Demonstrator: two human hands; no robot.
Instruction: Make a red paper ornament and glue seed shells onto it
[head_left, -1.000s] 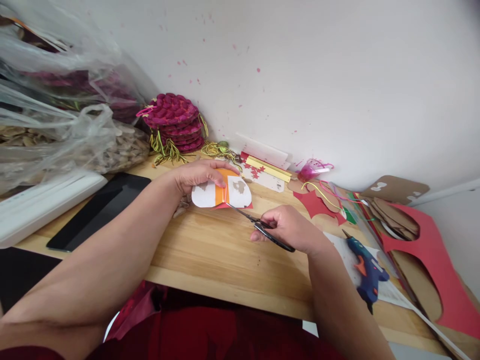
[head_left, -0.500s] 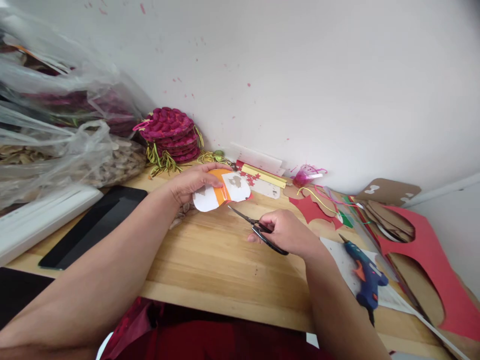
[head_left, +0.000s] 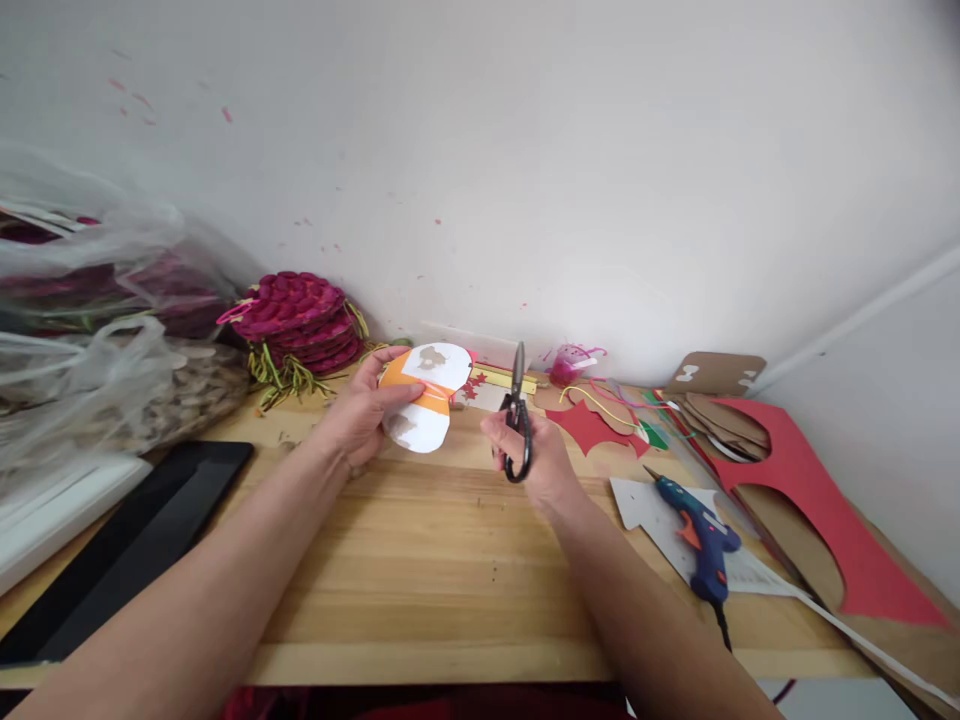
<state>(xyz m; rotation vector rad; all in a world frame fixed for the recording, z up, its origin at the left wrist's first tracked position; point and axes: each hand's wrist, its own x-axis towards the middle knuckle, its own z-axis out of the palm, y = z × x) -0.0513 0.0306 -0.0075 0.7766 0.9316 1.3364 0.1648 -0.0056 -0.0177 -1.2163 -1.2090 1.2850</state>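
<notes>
You had the paper cutout (head_left: 435, 402) in your left hand (head_left: 367, 405), pinched with the thumb laid over its orange band and the other fingers partly hidden behind it. The cutout was over the wooden table (head_left: 420, 580), tilted so that its face was turned toward you, with a white rounded area at each end of the band and a greyish-brown patch on each white area. Your right hand (head_left: 538, 455) was closed around the handles of the black scissors (head_left: 517, 408), whose blades pointed away from you toward the wall (head_left: 637, 180) and looked pressed together. The scissors were to the right of the cutout, near it but not touching. Beyond your hands lay a yellow strip (head_left: 506, 379), and to the right of the scissors was a red paper scrap (head_left: 592, 427). Farther right, the blue glue gun (head_left: 701, 535) rested on a white sheet (head_left: 637, 503), its nozzle toward the wall, and beyond it was a large red sheet (head_left: 817, 500) with curved pieces cut away. On your left stood a stack of magenta round pieces (head_left: 296, 315) beside clear plastic bags (head_left: 142, 370), with a black tablet (head_left: 180, 500) lying nearer to you.
</notes>
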